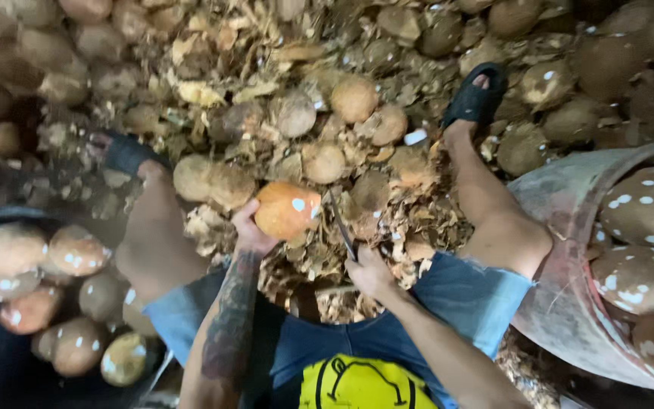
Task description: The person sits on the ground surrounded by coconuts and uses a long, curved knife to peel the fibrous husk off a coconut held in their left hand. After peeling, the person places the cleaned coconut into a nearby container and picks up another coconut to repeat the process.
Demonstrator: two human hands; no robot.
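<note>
Head view, looking down between the knees of a seated person. The left hand (pixel 250 227) grips an orange-brown peeled coconut (pixel 286 210) from its left side, fingers curled about it; the fingertips are hidden behind the fruit. The coconut is held above a heap of husk scraps (pixel 297 163), between the 2 legs. The right hand (pixel 369 271) is closed around the handle of a dark knife (pixel 342 231), whose blade tip lies just beside the coconut's right edge; contact cannot be made out. Both sandalled feet rest on the scraps. At the right, a worn metal basin (pixel 562 204), cut off by the frame edge, holds brown coconuts flecked white. At lower left, more peeled coconuts (pixel 39 257) lie in shadow, their container indistinct. The yellow shirt print is cut off at the lower edge.
</note>
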